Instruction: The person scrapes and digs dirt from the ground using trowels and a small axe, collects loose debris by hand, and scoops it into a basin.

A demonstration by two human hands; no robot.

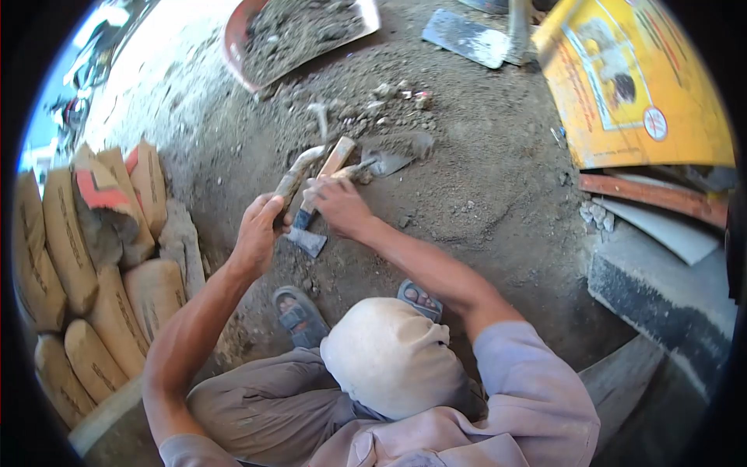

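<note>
My left hand (261, 224) is closed around a curved, dirt-coated handle (296, 173) that points away from me; whether the pale metal piece (320, 118) beyond its end belongs to it, I cannot tell. My right hand (340, 204) is closed over the wooden handle of a hatchet-like tool (337, 156), whose flat grey head (308, 241) points back towards my feet. Just beyond the right hand, a trowel (395, 159) lies with its blade on the dirt and its handle running up to my fingers. Whether I hold that handle too is hidden.
A reddish pan (236, 47) of soil stands at the top, with a flat shovel-like blade (465, 37) right of it. Stacked brown sacks (70, 241) line the left. On the right are a yellow panel (622, 86), boards (654, 198) and a concrete block (661, 284).
</note>
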